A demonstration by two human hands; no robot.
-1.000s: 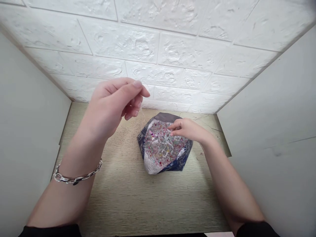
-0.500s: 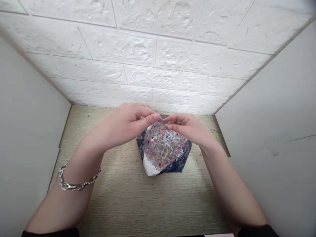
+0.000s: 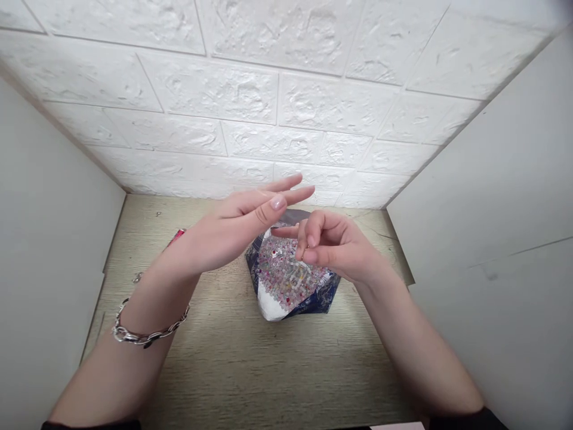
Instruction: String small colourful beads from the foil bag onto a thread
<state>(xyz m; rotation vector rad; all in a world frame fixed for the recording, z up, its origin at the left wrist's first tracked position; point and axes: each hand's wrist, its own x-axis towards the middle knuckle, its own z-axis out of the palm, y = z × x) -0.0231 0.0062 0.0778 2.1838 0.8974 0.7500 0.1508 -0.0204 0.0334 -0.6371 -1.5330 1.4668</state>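
Head view: The bead bag [image 3: 271, 306] is lying open on the counter [image 3: 250, 370], below both hands. Its dark blue outer side is showing at the edges, and a white inner face is showing at the near left. Small mixed beads [image 3: 286, 283] are covering the middle; the hands are hiding part of the far side, so the full outline is hard to make out.

The right hand [image 3: 338, 246] is hovering above the right part of the bag. Its grip is closing thumb and fingertips together on a tiny gold-coloured item [image 3: 307, 246], too small to identify. One finger is pointing out toward the left hand [image 3: 230, 230].

The left hand is hovering above and to the left of the bag, fingers pointing right and thumb lying near them. The thumb is covering the space behind it, so whether this grip is holding anything cannot be told.

A chain bracelet [image 3: 150, 340] is encircling the left wrist. A red object [image 3: 178, 235] is showing only partly behind the left forearm. A small silvery piece [image 3: 137, 277] is lying beside that forearm, its form unclear. The lower frame edge is cutting off both dark sleeves [image 3: 92, 426] and a pale pink item [image 3: 398, 426].
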